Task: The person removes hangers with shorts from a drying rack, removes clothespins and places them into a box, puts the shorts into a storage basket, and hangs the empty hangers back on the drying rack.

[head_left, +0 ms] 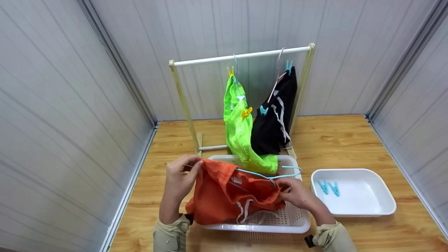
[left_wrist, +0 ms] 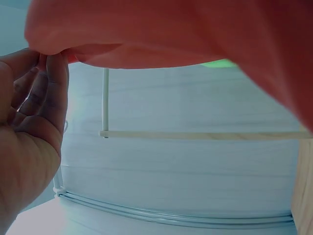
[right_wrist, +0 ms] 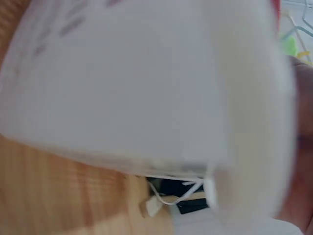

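A pair of orange shorts [head_left: 211, 204] with a white drawstring [head_left: 246, 210] is stretched over the white basket [head_left: 302, 224]. My left hand [head_left: 180, 178] pinches the left end of the waistband between thumb and fingers; the left wrist view shows this hand [left_wrist: 34, 127] at the cloth's edge. At the opposite end, my right hand [head_left: 297, 194] grips the waistband near the light blue hanger [head_left: 257, 173]. That hanger lies partly inside the waist opening, its hook pointing right. In the right wrist view the basket wall [right_wrist: 146, 98] covers most of the right hand [right_wrist: 303, 156].
Behind the basket stands a rack with a white rod [head_left: 210, 60]. Neon green shorts [head_left: 238, 129] and black shorts [head_left: 269, 133] hang from it, held by yellow clothespins [head_left: 247, 112] and blue clothespins [head_left: 264, 110]. A white tray [head_left: 367, 203] at right holds two blue clothespins [head_left: 334, 189].
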`<state>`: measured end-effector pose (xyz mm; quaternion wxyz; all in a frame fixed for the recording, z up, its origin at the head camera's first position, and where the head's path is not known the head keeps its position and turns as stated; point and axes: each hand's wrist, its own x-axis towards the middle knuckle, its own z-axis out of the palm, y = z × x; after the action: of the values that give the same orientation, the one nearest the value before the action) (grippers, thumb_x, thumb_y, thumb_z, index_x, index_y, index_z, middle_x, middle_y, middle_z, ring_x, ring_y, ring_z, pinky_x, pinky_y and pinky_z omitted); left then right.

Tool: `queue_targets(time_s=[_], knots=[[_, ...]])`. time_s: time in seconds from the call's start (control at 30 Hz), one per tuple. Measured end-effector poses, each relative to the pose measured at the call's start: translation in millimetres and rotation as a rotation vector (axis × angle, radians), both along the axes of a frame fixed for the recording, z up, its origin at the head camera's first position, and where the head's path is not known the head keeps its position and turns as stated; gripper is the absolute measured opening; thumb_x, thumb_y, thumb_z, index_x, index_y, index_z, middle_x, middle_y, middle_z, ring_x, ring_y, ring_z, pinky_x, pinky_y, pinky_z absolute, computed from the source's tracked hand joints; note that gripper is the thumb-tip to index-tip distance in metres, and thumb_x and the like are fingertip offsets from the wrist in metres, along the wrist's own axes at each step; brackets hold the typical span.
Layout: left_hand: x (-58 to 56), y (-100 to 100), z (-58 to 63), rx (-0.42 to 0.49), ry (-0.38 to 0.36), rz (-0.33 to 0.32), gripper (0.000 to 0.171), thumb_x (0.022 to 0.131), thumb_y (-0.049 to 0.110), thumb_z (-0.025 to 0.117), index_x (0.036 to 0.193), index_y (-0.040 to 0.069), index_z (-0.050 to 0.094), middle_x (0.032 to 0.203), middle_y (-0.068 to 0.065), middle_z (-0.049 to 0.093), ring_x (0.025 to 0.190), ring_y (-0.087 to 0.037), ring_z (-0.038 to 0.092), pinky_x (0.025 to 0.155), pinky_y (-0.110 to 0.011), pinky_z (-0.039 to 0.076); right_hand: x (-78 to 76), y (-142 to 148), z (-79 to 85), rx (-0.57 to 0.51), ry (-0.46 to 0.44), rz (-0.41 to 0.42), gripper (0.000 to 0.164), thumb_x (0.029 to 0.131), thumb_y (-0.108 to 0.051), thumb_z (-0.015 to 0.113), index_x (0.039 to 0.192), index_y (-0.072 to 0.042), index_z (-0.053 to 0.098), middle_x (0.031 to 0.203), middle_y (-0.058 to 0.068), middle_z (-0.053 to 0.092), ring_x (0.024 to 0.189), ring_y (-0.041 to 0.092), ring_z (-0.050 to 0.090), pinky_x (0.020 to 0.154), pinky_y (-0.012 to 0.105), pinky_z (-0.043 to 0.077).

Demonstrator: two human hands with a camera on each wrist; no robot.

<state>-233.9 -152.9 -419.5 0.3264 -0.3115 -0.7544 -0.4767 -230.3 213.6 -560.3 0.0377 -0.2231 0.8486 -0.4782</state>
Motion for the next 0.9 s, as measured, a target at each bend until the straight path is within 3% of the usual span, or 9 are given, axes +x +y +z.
queue_targets(time_s=[0.1,0.2,0.4,0.5,0.6,0.8,0.9], knots=[[4.9,1,5.8,0.006,0.025,-0.002,0.018,0.075,-0.02,0.072,0.083,-0.004,0.07,0.076,-0.011,0.068,0.06,-0.02,0.064,0.052,-0.026,0.054,0.7,-5,-4.4,-0.045,0.017,-0.024,0.02,0.084,0.003,0.07,0.099,-0.011,0.07,0.093,0.0,0.067,0.08,0.013,0.06,0.067,0.029,0.051],[4.4,-2,3.7,0.014,0.024,0.018,0.018,0.075,-0.02,0.072,0.083,-0.004,0.07,0.075,-0.012,0.068,0.059,-0.021,0.064,0.052,-0.026,0.053,2.8,-10,-0.5,-0.109,0.021,-0.074,0.014,0.089,0.001,0.067,0.099,-0.01,0.07,0.093,0.001,0.067,0.078,0.011,0.058,0.066,0.025,0.05],[-5.6,-19,-15.1,0.041,-0.011,0.086,0.017,0.078,-0.015,0.072,0.087,-0.001,0.071,0.075,-0.008,0.068,0.059,-0.018,0.063,0.054,-0.021,0.052,19.7,-22,41.5,-0.298,0.003,-0.212,0.013,0.092,-0.002,0.064,0.104,0.003,0.068,0.095,0.006,0.068,0.083,0.011,0.058,0.072,0.022,0.05],[-7.2,-26,-20.8,0.028,-0.017,0.107,0.018,0.08,-0.011,0.073,0.091,0.003,0.072,0.077,-0.004,0.069,0.061,-0.015,0.064,0.054,-0.021,0.052,25.8,-27,57.6,-0.375,0.031,-0.31,0.012,0.092,0.0,0.064,0.102,0.003,0.069,0.094,0.004,0.067,0.084,0.011,0.057,0.072,0.021,0.049],[-5.6,-29,-23.0,-0.059,0.014,0.165,0.02,0.083,-0.007,0.072,0.096,0.008,0.073,0.081,0.0,0.069,0.065,-0.011,0.064,0.054,-0.023,0.053,28.3,-29,68.7,-0.432,0.119,-0.378,0.011,0.091,0.004,0.064,0.1,0.005,0.069,0.091,0.005,0.067,0.083,0.012,0.056,0.071,0.021,0.049],[4.1,-23,-21.4,-0.271,0.142,0.395,0.017,0.084,0.003,0.073,0.099,0.01,0.074,0.086,-0.002,0.069,0.074,-0.019,0.064,0.06,-0.035,0.054,25.7,-30,82.3,-0.464,0.277,-0.377,0.014,0.086,0.011,0.065,0.099,0.007,0.07,0.091,0.006,0.068,0.084,0.01,0.059,0.072,0.019,0.05],[7.3,-19,-19.5,-0.315,0.147,0.419,0.018,0.085,0.006,0.072,0.102,0.01,0.074,0.09,-0.005,0.068,0.083,-0.028,0.062,0.073,-0.044,0.051,23.8,-31,89.8,-0.436,0.353,-0.364,0.016,0.084,0.013,0.066,0.097,0.006,0.071,0.09,0.008,0.067,0.084,0.009,0.059,0.072,0.018,0.05]])
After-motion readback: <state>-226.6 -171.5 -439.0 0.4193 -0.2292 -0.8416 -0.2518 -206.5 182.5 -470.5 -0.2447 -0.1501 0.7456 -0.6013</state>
